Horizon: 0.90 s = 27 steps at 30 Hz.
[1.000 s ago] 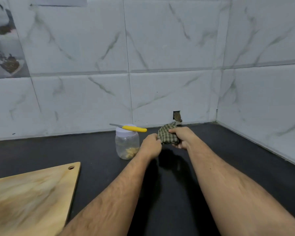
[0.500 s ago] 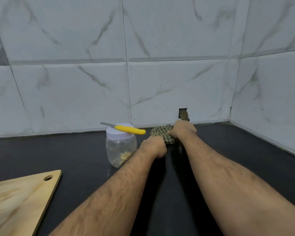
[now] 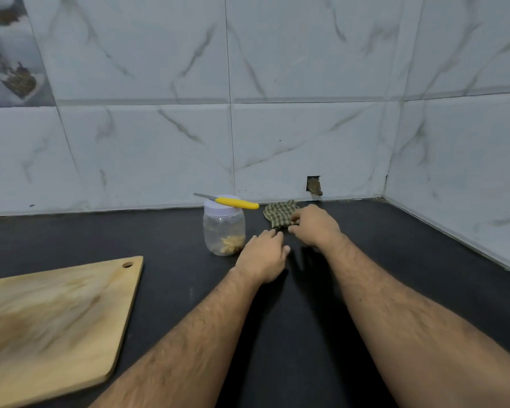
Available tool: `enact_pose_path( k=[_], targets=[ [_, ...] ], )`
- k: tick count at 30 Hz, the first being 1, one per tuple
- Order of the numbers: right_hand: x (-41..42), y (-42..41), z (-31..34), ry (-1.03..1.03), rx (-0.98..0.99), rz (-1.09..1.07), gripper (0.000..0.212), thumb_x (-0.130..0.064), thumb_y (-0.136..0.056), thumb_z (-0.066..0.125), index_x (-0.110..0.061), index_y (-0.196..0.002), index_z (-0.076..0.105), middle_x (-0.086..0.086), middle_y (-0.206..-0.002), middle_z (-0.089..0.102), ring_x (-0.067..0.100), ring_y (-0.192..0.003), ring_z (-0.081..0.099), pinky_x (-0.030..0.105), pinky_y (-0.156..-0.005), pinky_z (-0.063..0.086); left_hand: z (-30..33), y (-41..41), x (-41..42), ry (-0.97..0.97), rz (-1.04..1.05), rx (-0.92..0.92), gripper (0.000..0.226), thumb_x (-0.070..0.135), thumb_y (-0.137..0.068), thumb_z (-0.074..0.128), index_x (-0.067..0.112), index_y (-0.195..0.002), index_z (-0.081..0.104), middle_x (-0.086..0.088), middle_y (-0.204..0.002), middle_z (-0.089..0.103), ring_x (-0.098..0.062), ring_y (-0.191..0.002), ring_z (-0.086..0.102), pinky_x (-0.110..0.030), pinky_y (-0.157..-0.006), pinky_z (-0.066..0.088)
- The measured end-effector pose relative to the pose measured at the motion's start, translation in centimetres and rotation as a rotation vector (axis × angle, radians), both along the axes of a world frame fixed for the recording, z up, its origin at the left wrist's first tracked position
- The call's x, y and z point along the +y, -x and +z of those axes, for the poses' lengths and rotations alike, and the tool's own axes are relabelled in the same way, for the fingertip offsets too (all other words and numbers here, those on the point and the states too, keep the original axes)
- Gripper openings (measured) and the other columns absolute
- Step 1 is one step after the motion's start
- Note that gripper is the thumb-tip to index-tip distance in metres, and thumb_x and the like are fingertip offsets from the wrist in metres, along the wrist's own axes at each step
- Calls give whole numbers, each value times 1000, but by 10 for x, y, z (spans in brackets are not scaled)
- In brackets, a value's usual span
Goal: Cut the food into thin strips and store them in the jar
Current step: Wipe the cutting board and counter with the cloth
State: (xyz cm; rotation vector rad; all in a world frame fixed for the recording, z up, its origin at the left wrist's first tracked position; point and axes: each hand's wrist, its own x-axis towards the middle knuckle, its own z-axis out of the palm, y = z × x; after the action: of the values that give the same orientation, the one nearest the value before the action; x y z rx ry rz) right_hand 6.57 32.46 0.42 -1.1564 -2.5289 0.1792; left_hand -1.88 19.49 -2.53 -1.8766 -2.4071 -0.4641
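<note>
Jar [image 3: 223, 228] just beside left hand [image 3: 262, 254]

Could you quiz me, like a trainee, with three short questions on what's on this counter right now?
1. True or false: the knife lies across the jar's lid.
2. The checked cloth sits: A) on the cutting board, B) on the counter by the wall, C) inside the jar.
3. Fill in: the right hand touches the ____, while the left hand holds nothing.

Key: 1 true; 2 B; 3 cloth.
</note>
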Motion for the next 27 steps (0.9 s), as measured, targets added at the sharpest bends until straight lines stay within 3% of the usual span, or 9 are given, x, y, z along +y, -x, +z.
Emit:
enact_pose_path(
  k=[3,8,11,15,20,27],
  targets=[
    [-50,-23,2,-1,6,-5,34,-38,-93,61,-22,-123,66,7,-127,58,27,-113,57,38,-88,53,4,-14,-48,-25,0,17,33,30,-105,35,6,-122,50,-12,-131,51,-29,-129,43,-44,-109,32],
    [-142,-46,13,-3,64,89,38,-38,-93,61,-21,-127,64,7,-128,60,27,-116,57,40,-92,53,21,-23,-131,-108,32,-12,31,30,-103,40,6,-118,53,-12,-125,56,-32,-115,54,-45,-96,44],
    [-192,-44,16,7,92,158,36,-36,-93,61,-20,-125,65,7,-124,63,27,-112,60,41,-92,53,29,-16,-182,-147,86,-31,37,29,-102,42,13,-133,52,-8,-138,55,-31,-124,53,-47,-103,42],
    [-251,-23,13,50,95,262,29,-32,-92,61,-17,-116,69,6,-114,68,26,-106,62,38,-89,53,38,2,-247,-124,240,-54,42,29,-105,40,3,-137,47,-14,-146,48,-31,-134,45,-40,-109,36],
    [-309,17,9,77,62,351,31,-29,-95,58,-12,-118,68,8,-119,68,24,-109,61,36,-92,52,34,42,-317,-148,403,-155,52,35,-104,42,5,-147,40,-11,-152,43,-27,-139,41,-35,-112,32],
    [-346,62,-4,187,33,273,8,-17,-92,53,-13,-95,59,8,-108,67,23,-87,57,29,-68,43,31,121,-402,-159,762,-239,54,36,-100,48,4,-144,44,-16,-148,48,-33,-135,44,-38,-109,36]
  ],
)
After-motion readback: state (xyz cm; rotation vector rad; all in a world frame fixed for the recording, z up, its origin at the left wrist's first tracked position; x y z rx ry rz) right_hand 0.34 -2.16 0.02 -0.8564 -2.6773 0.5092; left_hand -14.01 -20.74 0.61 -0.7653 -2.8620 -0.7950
